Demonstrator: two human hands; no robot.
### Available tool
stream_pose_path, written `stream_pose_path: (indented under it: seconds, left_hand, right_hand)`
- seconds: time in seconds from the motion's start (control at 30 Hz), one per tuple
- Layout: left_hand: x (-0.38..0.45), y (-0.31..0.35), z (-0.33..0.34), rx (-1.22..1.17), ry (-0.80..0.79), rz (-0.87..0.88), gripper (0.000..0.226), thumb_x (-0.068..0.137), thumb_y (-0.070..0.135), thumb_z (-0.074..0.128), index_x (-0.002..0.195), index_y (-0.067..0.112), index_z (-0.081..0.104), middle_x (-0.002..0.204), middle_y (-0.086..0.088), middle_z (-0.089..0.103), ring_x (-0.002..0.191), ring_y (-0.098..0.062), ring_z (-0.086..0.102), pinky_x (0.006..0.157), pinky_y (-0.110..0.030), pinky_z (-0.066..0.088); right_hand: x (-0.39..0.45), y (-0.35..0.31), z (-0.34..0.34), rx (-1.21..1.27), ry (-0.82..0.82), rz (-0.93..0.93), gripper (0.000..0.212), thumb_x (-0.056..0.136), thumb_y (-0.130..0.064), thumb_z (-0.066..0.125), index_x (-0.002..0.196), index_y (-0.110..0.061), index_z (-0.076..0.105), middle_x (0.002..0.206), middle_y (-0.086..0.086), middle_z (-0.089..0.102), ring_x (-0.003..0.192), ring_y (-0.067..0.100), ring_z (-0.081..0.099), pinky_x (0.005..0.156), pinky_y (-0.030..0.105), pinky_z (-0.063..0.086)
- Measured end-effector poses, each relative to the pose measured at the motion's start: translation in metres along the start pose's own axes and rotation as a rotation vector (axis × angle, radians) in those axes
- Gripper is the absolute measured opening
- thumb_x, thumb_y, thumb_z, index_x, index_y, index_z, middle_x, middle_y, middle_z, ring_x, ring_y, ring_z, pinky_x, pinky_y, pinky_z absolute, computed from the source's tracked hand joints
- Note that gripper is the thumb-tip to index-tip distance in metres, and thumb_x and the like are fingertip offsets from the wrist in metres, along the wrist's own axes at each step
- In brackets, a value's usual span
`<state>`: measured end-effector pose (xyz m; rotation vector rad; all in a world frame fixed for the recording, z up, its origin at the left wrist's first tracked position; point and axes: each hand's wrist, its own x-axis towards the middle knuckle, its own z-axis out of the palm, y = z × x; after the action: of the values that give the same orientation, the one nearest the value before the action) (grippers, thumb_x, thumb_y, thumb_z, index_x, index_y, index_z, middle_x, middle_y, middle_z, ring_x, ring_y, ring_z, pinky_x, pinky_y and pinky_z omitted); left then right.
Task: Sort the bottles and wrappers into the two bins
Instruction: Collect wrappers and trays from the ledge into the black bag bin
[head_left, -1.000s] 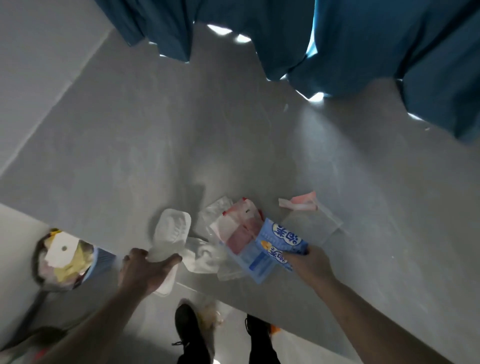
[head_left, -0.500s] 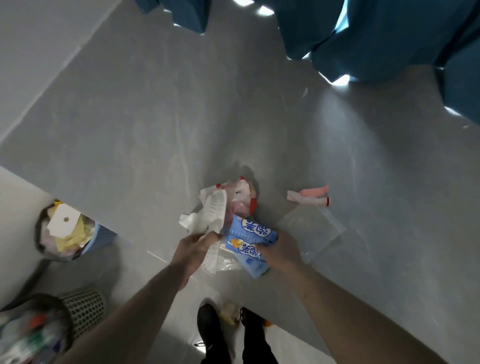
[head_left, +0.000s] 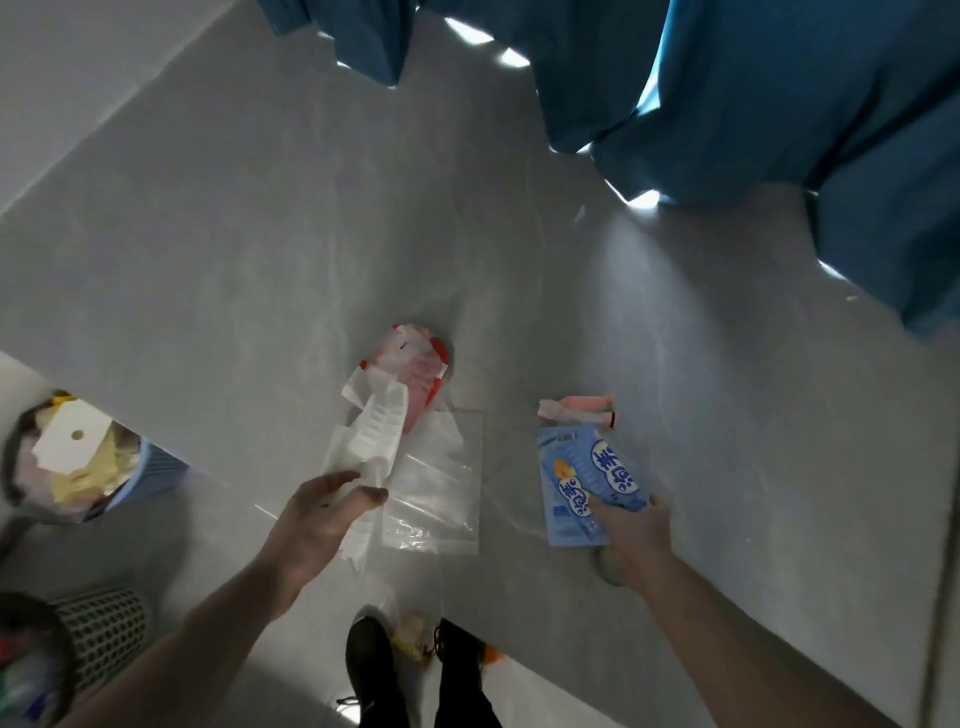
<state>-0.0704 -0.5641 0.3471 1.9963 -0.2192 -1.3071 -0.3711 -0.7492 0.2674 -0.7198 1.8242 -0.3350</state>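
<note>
My left hand grips a white ribbed plastic wrapper at the near edge of the grey table. Under it lie a clear plastic bag and a red-and-white wrapper. My right hand holds a light blue snack packet by its lower end, off to the right of the pile. A small pink wrapper lies just beyond the packet. No bottle is on the table.
A blue bin full of paper and wrappers stands on the floor at the left. A black mesh bin with bottles sits at the lower left. Blue curtains hang behind the table. My shoes are below the table edge.
My right hand has carried the blue packet to the right, away from the pile. My left hand still holds the white wrapper, and the clear bag now lies spread out.
</note>
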Motion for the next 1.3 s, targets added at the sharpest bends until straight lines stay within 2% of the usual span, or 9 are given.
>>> stream_pose_path:
  seconds: [0.07, 0.13, 0.27, 0.53, 0.73, 0.83, 0.97, 1.1, 1.3]
  left_hand:
    - [-0.001, -0.003, -0.001, 0.002, 0.006, 0.002, 0.05, 0.054, 0.057, 0.074, 0.098, 0.033, 0.072, 0.098, 0.009, 0.072, 0.096, -0.009, 0.066, 0.074, -0.023, 0.046]
    - [-0.001, -0.008, -0.002, 0.013, 0.022, 0.007, 0.068, 0.045, 0.064, 0.072, 0.105, 0.03, 0.072, 0.103, 0.009, 0.071, 0.099, -0.007, 0.064, 0.078, -0.025, 0.046]
    - [-0.017, -0.007, -0.003, 0.01, 0.016, 0.001, 0.066, 0.043, 0.065, 0.072, 0.099, 0.03, 0.074, 0.096, 0.006, 0.074, 0.095, -0.009, 0.067, 0.078, -0.027, 0.047]
    - [-0.121, 0.037, -0.013, -0.016, -0.035, -0.007, 0.016, 0.058, 0.051, 0.073, 0.074, 0.052, 0.074, 0.081, 0.021, 0.074, 0.092, -0.01, 0.066, 0.078, -0.029, 0.049]
    - [-0.228, 0.057, -0.031, -0.097, 0.031, -0.065, 0.046, 0.048, 0.066, 0.076, 0.084, 0.036, 0.079, 0.086, 0.002, 0.076, 0.096, -0.028, 0.069, 0.092, -0.048, 0.054]
    - [-0.274, 0.061, -0.039, -0.141, 0.081, -0.049, 0.052, 0.049, 0.065, 0.076, 0.085, 0.028, 0.08, 0.087, -0.002, 0.076, 0.09, -0.03, 0.07, 0.087, -0.048, 0.056]
    - [-0.316, 0.047, -0.056, -0.22, 0.16, -0.035, 0.048, 0.05, 0.064, 0.078, 0.084, 0.031, 0.081, 0.084, -0.003, 0.077, 0.085, -0.029, 0.072, 0.083, -0.047, 0.058]
    - [-0.352, 0.036, -0.085, -0.29, 0.221, 0.005, 0.056, 0.047, 0.062, 0.078, 0.085, 0.021, 0.082, 0.084, -0.006, 0.077, 0.081, -0.025, 0.072, 0.074, -0.038, 0.055]
    - [-0.395, 0.018, -0.147, -0.373, 0.309, 0.1, 0.053, 0.06, 0.057, 0.077, 0.098, 0.02, 0.077, 0.086, 0.008, 0.078, 0.088, -0.018, 0.072, 0.078, -0.034, 0.056]
  right_hand:
    - [0.01, 0.006, 0.011, -0.011, 0.007, 0.046, 0.065, 0.074, 0.002, 0.087, 0.131, 0.002, 0.057, 0.122, 0.018, 0.069, 0.09, 0.022, 0.072, 0.068, 0.033, 0.063]
    - [0.017, 0.012, 0.023, -0.065, 0.035, 0.074, 0.053, 0.08, -0.008, 0.083, 0.128, 0.0, 0.063, 0.124, 0.018, 0.069, 0.099, 0.03, 0.07, 0.084, 0.038, 0.062]
    - [0.05, 0.052, 0.034, -0.211, 0.018, 0.06, 0.069, 0.066, -0.044, 0.085, 0.124, -0.011, 0.068, 0.123, 0.015, 0.07, 0.105, 0.034, 0.069, 0.096, 0.049, 0.057]
    - [-0.109, -0.03, -0.023, -0.11, 0.015, -0.112, 0.031, 0.094, -0.008, 0.07, 0.123, -0.002, 0.063, 0.118, 0.009, 0.066, 0.098, 0.026, 0.064, 0.066, 0.024, 0.047]
    - [-0.218, -0.058, -0.091, -0.148, -0.135, -0.251, 0.012, 0.088, -0.001, 0.071, 0.091, -0.012, 0.071, 0.087, 0.005, 0.075, 0.063, 0.008, 0.068, 0.05, 0.019, 0.052]
    - [-0.267, -0.071, -0.105, -0.118, -0.228, -0.312, 0.025, 0.087, 0.002, 0.071, 0.082, -0.023, 0.07, 0.073, -0.014, 0.073, 0.057, -0.004, 0.067, 0.053, 0.017, 0.053]
    - [-0.312, -0.07, -0.101, -0.13, -0.338, -0.404, 0.018, 0.085, 0.0, 0.071, 0.092, -0.016, 0.074, 0.084, -0.003, 0.074, 0.063, -0.002, 0.069, 0.056, 0.016, 0.054]
    - [-0.362, -0.084, -0.073, -0.149, -0.507, -0.489, 0.025, 0.069, -0.025, 0.076, 0.094, -0.02, 0.077, 0.092, -0.002, 0.079, 0.082, 0.014, 0.075, 0.076, 0.036, 0.06]
    - [-0.432, -0.096, -0.018, -0.266, -0.68, -0.684, 0.025, 0.075, -0.025, 0.073, 0.098, -0.017, 0.079, 0.093, -0.007, 0.079, 0.089, 0.009, 0.074, 0.076, 0.029, 0.056]
